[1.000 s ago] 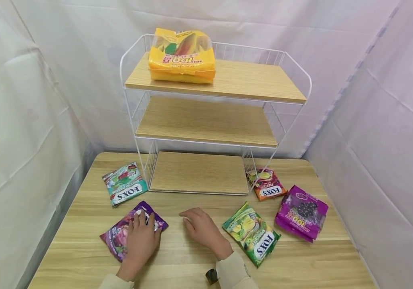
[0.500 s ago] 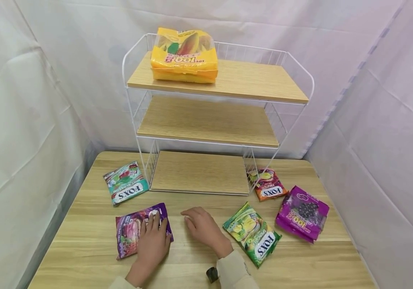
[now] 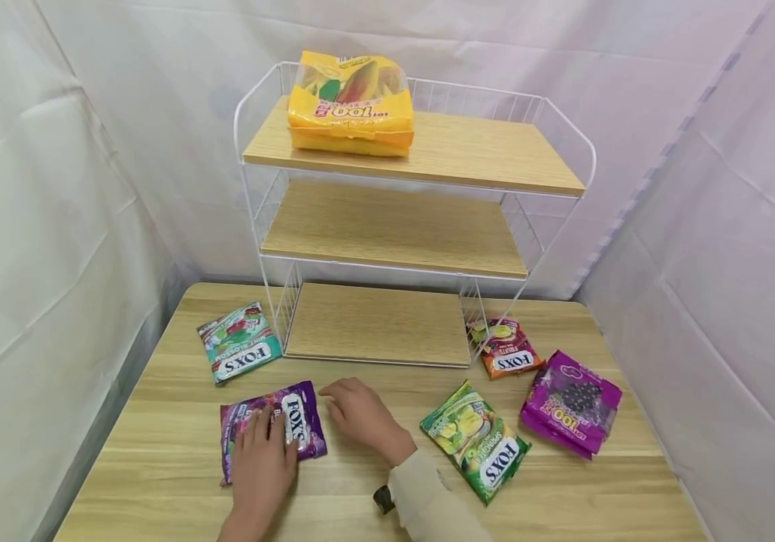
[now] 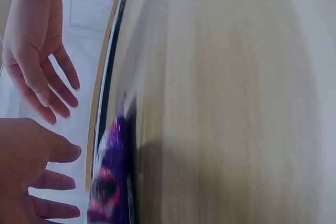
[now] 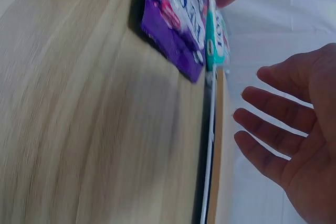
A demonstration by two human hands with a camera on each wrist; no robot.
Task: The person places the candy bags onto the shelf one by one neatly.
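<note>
A purple Fox's candy bag (image 3: 299, 410) lies flat on the wooden table. My left hand (image 3: 262, 459) is over its near side with fingers extended, covering part of its front. In the left wrist view that hand (image 4: 31, 166) appears beside the purple bag (image 4: 113, 182), its fingers spread and not wrapped around it. Just off the bag's right end, my right hand (image 3: 363, 418) hovers with loosely bent fingers. The right wrist view shows this hand (image 5: 299, 114) holding nothing, its fingers apart, with the purple bag's corner (image 5: 173, 40) across from it.
A three-tier wire rack with wooden shelves (image 3: 394, 226) stands at the back, a yellow mango bag (image 3: 354, 105) on top. A mint Fox's bag (image 3: 241, 342) lies left. To the right are green (image 3: 475, 440) and red-orange (image 3: 506, 348) Fox's bags and a purple grape-print bag (image 3: 572, 403).
The purple Fox's bag turned straighter and shifted right under my left hand. That hand has since slid back left, uncovering the logo. My right hand has come left, closer to the bag.
</note>
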